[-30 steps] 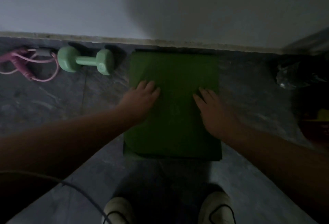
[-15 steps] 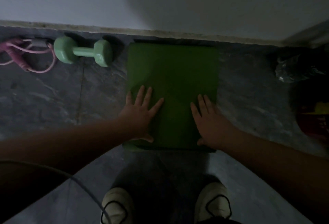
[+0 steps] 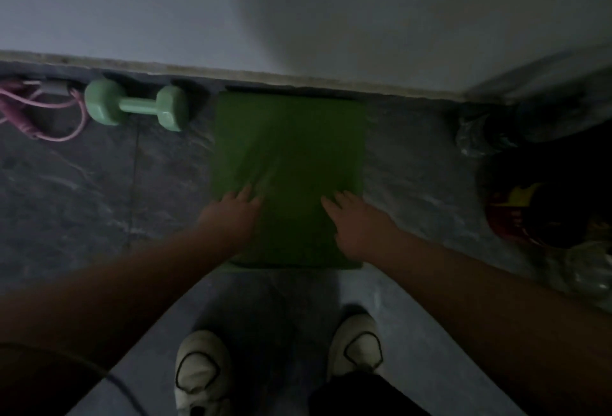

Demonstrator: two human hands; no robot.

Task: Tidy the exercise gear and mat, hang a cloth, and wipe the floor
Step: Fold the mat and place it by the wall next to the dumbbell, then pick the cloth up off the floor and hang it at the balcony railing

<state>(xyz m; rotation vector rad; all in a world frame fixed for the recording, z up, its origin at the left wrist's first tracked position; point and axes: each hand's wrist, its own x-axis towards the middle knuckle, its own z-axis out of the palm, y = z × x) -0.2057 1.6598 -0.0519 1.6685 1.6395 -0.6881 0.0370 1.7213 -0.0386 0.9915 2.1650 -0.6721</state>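
A folded green mat (image 3: pixel 291 141) lies flat on the dark stone floor, its far edge against the wall. My left hand (image 3: pixel 231 217) rests on the mat's near left part with fingers straight. My right hand (image 3: pixel 357 223) lies on its near right part, fingers straight too. A mint green dumbbell (image 3: pixel 135 106) sits on the floor to the left of the mat, close to the wall. A pink jump rope (image 3: pixel 39 111) lies coiled further left.
The white wall meets the floor along a pale skirting edge (image 3: pixel 298 79). A crumpled plastic bag (image 3: pixel 480 137) and a dark red and yellow object (image 3: pixel 530 213) sit in the right corner. My two white shoes (image 3: pixel 202 369) stand just below the mat.
Both hands slid back along the mat toward its near edge. The view shifted slightly, and the picture is blurred by motion.
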